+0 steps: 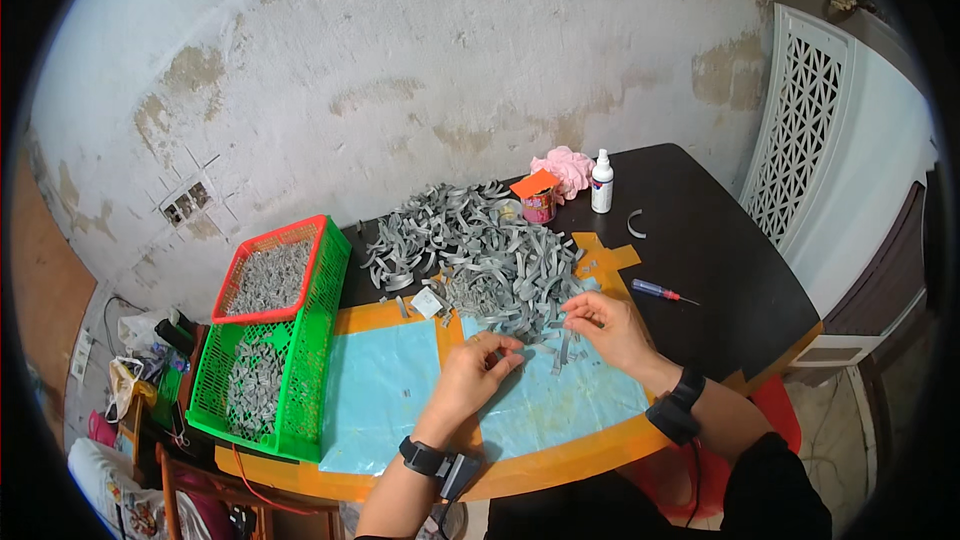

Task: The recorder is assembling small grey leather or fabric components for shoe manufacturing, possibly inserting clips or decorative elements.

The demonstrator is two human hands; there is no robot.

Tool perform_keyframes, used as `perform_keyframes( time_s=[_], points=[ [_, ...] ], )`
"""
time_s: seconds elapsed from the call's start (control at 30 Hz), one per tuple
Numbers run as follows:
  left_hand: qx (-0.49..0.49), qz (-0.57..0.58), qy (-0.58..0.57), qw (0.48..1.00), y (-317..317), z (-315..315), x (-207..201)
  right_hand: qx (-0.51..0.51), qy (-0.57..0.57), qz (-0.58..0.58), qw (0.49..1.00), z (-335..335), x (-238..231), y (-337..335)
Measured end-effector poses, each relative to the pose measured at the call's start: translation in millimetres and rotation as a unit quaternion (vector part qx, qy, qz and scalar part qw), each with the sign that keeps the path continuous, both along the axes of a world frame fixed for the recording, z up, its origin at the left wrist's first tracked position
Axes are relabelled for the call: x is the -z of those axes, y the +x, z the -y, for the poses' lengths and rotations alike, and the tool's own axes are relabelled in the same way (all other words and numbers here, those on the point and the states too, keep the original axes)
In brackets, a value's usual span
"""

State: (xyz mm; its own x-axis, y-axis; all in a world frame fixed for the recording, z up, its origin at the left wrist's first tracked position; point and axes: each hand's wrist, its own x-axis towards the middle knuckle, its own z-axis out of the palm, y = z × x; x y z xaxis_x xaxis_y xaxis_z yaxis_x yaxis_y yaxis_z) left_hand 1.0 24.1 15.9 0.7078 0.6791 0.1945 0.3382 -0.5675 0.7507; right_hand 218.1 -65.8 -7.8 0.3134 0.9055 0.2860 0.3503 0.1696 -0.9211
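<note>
A large heap of grey curved strips [440, 230] lies on the dark table, with smaller grey pieces along its near side. My left hand [478, 375] is at the heap's near edge over the blue sheet [375, 390], thumb and fingers drawn together in a pinch. To its right, my right hand [608, 332] is also pinched, its fingertips beside the strips. Whatever either pinch holds is too small to make out. A few loose grey strips [560, 352] lie on the sheet between my hands.
At the left, a red basket [322, 230] of small grey pieces rests on a green basket [312, 370] holding more. Behind the heap stand a tin [539, 206], a pink cloth [568, 170] and a white spray bottle [602, 185]. A screwdriver [655, 290] lies at the right.
</note>
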Motion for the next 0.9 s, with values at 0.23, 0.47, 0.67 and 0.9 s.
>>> perform_keyframes(
  time_s=[0.23,0.47,0.67,0.9],
  points=[
    [0.039,0.008,0.028,0.999,4.0,-0.4,11.5,-0.057,0.006,-0.15,0.987,1.4,-2.6,-0.4],
    [0.015,0.067,-0.012,0.998,9.9,3.4,2.7,-0.11,0.007,-0.239,0.965,-2.5,-2.5,-0.6],
    [0.098,0.108,-0.113,0.983,13.7,17.7,-5.3,-0.185,-0.013,-0.226,0.956,11.9,7.5,-19.8],
    [0.058,0.207,-0.346,0.913,11.8,6.9,11.1,-0.25,0.016,-0.254,0.934,19.0,-18.3,-26.3]
  ],
)
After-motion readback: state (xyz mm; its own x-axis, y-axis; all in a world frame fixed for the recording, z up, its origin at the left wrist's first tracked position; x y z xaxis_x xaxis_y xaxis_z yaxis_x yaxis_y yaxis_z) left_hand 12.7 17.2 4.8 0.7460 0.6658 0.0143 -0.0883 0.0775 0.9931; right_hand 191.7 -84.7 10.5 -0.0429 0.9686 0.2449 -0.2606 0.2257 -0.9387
